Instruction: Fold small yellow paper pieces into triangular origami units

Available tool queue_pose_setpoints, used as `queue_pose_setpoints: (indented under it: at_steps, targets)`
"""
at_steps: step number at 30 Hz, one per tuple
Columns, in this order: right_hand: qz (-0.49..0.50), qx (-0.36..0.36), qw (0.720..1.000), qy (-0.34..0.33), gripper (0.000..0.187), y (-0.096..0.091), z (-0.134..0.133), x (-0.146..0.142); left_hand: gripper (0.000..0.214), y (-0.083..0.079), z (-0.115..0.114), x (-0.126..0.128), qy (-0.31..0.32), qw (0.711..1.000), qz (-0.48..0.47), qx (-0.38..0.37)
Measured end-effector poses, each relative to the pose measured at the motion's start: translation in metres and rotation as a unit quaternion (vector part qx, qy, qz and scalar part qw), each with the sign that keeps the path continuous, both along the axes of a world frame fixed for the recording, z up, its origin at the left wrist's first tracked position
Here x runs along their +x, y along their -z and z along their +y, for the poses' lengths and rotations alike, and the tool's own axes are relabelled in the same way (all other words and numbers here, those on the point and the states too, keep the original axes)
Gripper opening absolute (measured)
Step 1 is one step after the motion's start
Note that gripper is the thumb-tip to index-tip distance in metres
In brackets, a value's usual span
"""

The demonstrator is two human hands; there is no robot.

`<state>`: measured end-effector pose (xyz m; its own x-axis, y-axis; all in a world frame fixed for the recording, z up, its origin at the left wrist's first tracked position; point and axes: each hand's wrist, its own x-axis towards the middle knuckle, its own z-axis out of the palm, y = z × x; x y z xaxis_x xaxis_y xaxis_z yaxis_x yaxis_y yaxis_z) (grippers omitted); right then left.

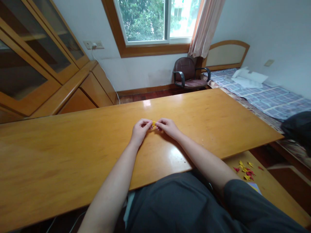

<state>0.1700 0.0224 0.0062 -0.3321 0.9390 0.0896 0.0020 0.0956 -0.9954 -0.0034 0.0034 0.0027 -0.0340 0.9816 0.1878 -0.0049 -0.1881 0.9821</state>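
Observation:
A small yellow piece of folded paper [154, 123] is pinched between my two hands, just above the wooden table [73, 152]. My left hand [141, 130] grips its left side between thumb and fingertips. On the other side, my right hand [167, 127] holds it the same way, thumb against fingers. The fingers cover much of the paper, so its exact folded shape cannot be made out.
On a lower wooden surface [274, 187] at the right lie several red and yellow folded paper pieces [248, 173]. Beyond the table are a brown armchair [186, 72], a bed [272, 100] and a window. A wooden cabinet [73, 90] stands at the left.

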Motion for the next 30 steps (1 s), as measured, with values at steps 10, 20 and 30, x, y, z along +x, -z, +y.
queue_pose_setpoints:
  at_steps: [10,20,30]
  targets:
    - [0.056,-0.041,0.998,0.005,0.039,-0.005,-0.001,0.001,0.040,-0.002,0.000,0.001,-0.023,0.998,-0.036,-0.035]
    - [0.068,-0.079,0.994,-0.021,0.040,-0.010,-0.005,0.001,0.035,0.006,0.003,-0.002,-0.024,0.999,0.019,-0.018]
    - [0.060,-0.088,0.994,-0.019,0.040,-0.009,-0.004,0.000,0.032,0.002,-0.003,0.003,0.025,0.999,0.009,-0.021]
